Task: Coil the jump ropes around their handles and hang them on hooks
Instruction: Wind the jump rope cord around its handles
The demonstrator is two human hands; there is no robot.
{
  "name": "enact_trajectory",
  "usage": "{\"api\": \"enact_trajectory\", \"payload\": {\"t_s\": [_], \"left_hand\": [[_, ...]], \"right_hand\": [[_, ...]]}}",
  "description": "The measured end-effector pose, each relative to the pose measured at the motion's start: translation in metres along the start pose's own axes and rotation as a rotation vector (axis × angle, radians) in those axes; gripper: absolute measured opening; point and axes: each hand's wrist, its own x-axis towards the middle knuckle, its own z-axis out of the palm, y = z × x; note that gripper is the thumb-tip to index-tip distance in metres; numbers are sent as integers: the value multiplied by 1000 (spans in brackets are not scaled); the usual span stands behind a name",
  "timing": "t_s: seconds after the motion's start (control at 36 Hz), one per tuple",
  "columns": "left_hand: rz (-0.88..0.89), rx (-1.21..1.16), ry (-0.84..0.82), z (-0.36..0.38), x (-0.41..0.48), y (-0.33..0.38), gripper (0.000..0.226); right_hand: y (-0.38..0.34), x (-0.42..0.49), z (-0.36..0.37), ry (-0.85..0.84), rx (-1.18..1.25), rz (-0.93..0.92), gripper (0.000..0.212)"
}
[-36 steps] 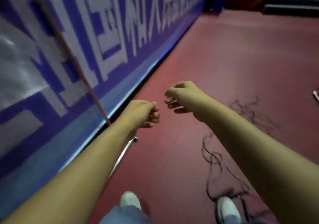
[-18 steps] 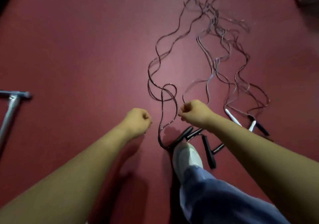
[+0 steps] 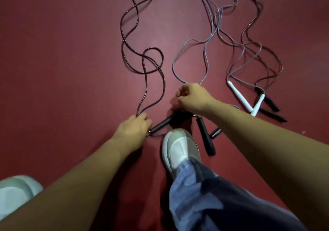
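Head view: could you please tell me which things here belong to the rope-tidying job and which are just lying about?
Job: dark rope with black handle by the left hand; grey rope; white handles; right hand.
Not the job: shoe, trouser leg, red floor.

No legible text, label, brand, number or sign anywhere. Black handle [image 3: 162, 123] just below centre: plain. White handles [image 3: 240, 97] at 3 o'clock: plain. Pale shoe [image 3: 179, 147] at 6 o'clock: no logo readable. Red floor [image 3: 62, 61]: unmarked.
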Motion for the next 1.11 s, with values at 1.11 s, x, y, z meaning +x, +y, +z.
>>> {"api": "enact_trajectory", "payload": {"t_s": [1.11], "left_hand": [[-301, -1391, 584, -331, -213, -36, 32]], "right_hand": [[-239, -188, -72, -406, 614, -411, 32]]}}
